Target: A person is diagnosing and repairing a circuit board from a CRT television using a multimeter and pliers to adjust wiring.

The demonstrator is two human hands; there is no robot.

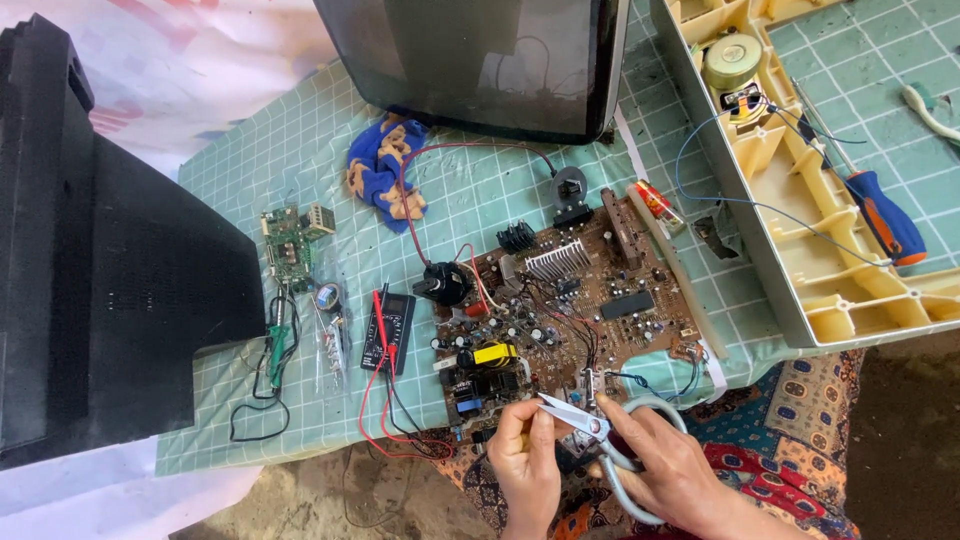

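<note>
My right hand [668,470] grips grey-handled scissors [598,432] with the blades parted, tips pointing left over the near edge of a brown circuit board [580,300]. My left hand [524,455] pinches something small and hidden at the board's front edge, just under the scissor tips. The board carries a yellow transformer [492,354], a finned heat sink [556,260] and many capacitors. Thin wires run from the board's near edge toward my hands.
A black multimeter [388,330] with red and black leads lies left of the board. A small green board [290,240], a blue cloth [385,170], a picture tube [480,60], a black casing [100,260], a cream casing [800,190] with a speaker [732,62] and a screwdriver [880,215] surround it.
</note>
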